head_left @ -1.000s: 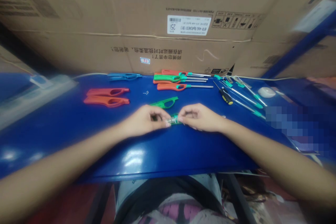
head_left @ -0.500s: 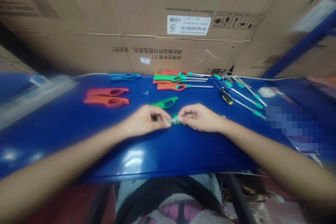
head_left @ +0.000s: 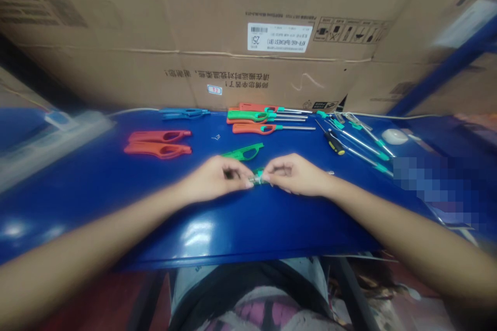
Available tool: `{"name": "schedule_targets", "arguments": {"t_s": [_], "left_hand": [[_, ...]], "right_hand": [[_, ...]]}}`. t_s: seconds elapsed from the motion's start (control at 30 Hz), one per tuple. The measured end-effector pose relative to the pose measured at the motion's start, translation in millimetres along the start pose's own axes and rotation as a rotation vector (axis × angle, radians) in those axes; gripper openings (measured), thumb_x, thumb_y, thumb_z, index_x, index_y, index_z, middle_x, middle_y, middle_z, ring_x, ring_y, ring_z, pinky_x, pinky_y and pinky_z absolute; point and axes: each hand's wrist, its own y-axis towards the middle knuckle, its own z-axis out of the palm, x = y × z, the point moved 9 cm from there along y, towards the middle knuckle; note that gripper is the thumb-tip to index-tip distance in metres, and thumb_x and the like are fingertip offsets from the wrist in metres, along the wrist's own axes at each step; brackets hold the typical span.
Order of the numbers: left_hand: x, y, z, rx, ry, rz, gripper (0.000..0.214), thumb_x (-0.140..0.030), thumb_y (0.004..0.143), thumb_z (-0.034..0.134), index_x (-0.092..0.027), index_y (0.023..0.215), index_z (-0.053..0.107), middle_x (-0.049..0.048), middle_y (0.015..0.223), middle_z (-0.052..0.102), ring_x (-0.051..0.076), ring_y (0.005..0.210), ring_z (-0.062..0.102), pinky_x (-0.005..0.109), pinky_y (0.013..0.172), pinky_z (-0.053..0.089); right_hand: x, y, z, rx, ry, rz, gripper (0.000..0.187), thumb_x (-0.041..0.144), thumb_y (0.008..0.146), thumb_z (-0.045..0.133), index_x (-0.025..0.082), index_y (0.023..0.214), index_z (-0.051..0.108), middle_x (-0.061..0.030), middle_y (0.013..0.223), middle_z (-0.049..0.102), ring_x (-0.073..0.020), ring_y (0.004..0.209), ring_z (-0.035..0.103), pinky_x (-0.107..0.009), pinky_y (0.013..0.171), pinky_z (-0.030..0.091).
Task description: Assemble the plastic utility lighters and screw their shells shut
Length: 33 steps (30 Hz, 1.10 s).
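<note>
Between my two hands, low over the blue table (head_left: 248, 217), is a small green lighter part (head_left: 258, 177) with something metallic at its left end. My left hand (head_left: 221, 178) pinches its left side between thumb and forefinger. The fingertips of my right hand (head_left: 295, 175) are closed on its right side. Much of the part is hidden by my fingers. Just behind my left hand lies a green lighter handle shell (head_left: 246, 152), flat on the table.
Orange-red handle shells (head_left: 159, 150) and blue ones (head_left: 184, 113) lie to the left. Long-nosed lighters (head_left: 272, 128) are at the back. A screwdriver (head_left: 334, 143), metal rods with turquoise ends (head_left: 363, 158) and a white mouse (head_left: 394, 136) lie to the right. A cardboard wall (head_left: 155, 26) stands behind.
Both hands stay in nearly the same place, with only a slight shift of the fingers around the green part. Everything else on the table lies as before.
</note>
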Motion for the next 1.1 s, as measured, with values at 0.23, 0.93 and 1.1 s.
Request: {"name": "schedule_targets", "arguments": {"t_s": [0.23,0.93,1.1], "left_hand": [[-0.6,-0.1,0.4,0.013,0.002,0.028,0.03,-0.037,0.078,0.078,-0.014,0.098,0.078,0.0069,0.09,0.078,0.017,0.078,0.067,0.027,0.071,0.051],[-2.7,-0.1,8.1,0.067,-0.027,0.005,0.028,-0.037,0.089,0.068,-0.011,0.096,0.078,0.0045,0.079,0.074,0.012,0.068,0.062,0.022,0.065,0.047],[-5.6,0.2,8.6,0.073,0.001,0.044,0.027,-0.034,0.089,0.067,-0.011,0.097,0.078,0.0061,0.083,0.075,0.013,0.072,0.063,0.022,0.067,0.048]], "right_hand": [[2.1,-0.4,-1.7,-0.012,0.008,0.002,0.02,0.032,0.085,0.07,0.012,0.086,0.068,0.0034,0.061,0.06,-0.004,0.041,0.047,-0.017,0.036,0.035],[1.6,0.9,-8.9,-0.055,0.093,0.001,0.028,0.039,0.08,0.077,0.013,0.085,0.067,0.0068,0.049,0.054,-0.0042,0.038,0.044,-0.016,0.035,0.032],[4.3,-0.2,-7.6,-0.064,0.104,-0.014,0.035,0.043,0.076,0.081,0.013,0.084,0.067,0.0067,0.05,0.055,-0.0038,0.038,0.043,-0.017,0.035,0.031]]}}
